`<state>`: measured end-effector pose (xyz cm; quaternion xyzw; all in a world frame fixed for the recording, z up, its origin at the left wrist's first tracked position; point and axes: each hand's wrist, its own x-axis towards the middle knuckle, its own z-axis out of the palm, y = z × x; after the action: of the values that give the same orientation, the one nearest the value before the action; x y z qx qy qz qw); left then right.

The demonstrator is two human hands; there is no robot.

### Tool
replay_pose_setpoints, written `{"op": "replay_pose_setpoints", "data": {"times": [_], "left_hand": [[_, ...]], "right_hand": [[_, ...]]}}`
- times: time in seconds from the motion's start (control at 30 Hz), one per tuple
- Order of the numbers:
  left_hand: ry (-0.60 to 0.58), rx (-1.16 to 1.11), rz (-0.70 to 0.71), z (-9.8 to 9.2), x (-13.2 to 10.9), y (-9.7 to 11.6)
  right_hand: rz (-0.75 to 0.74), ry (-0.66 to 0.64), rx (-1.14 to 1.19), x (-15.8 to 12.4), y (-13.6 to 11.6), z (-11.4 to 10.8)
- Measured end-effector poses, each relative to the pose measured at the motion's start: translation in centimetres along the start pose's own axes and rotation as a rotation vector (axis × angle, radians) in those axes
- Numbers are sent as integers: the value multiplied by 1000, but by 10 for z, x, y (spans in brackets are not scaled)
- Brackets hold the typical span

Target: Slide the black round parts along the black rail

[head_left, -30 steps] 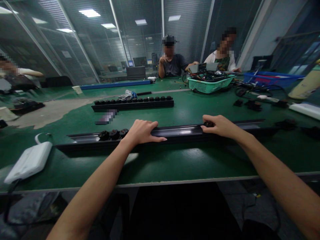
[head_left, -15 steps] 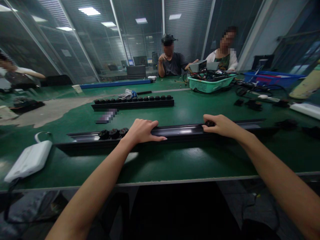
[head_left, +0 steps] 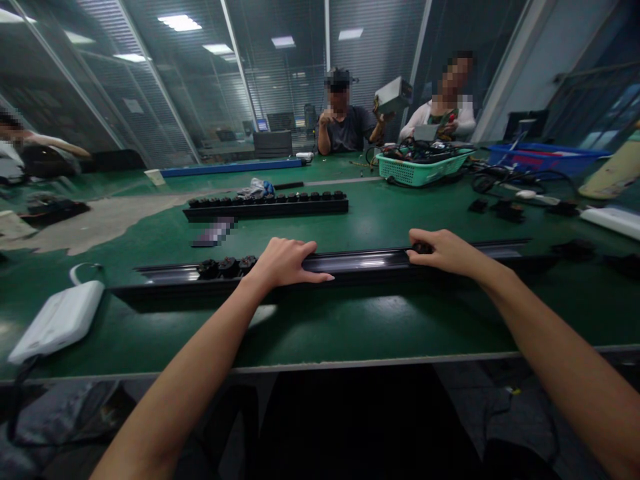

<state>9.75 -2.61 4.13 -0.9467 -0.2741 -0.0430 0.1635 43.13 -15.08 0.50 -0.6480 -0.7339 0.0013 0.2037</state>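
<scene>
A long black rail point(head_left: 370, 261) lies across the green table in front of me. Near its left end several round black parts point(head_left: 229, 267) sit in the channel. My left hand point(head_left: 287, 261) grips the rail just right of those parts, with the thumb along the near side and the fingers over the far side. Farther right, my right hand point(head_left: 440, 251) pinches a small round black part point(head_left: 423, 248) at the channel. The shiny channel shows between my hands. What the left palm covers is hidden.
A second black rail point(head_left: 270, 209) filled with round parts lies behind. A white device point(head_left: 57, 320) sits at left. Farther back are a green basket point(head_left: 420, 170), a blue basket point(head_left: 545, 160) and a paper cup point(head_left: 155, 177). Several people sit around the table.
My right hand has shifted very slightly right with the round part; my left hand has stayed put. Across the table, a person has lifted a grey box above the green basket.
</scene>
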Motion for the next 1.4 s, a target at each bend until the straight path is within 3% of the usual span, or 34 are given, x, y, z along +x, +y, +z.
{"op": "replay_pose_setpoints", "data": {"times": [0.27,0.7,1.23,1.4], "left_hand": [[5,5,9,1,-1,-1],[9,8,1,0,0,-1],[12,8,8,3,0,-1],[20,1,8,4,1,-2]], "right_hand": [[-19,-11,-64,-1,0,1],[91,49,-303,-2,-11,8],[154,20,-186,-1,-5,2],[135,-81,-109,1,-1,-5]]}}
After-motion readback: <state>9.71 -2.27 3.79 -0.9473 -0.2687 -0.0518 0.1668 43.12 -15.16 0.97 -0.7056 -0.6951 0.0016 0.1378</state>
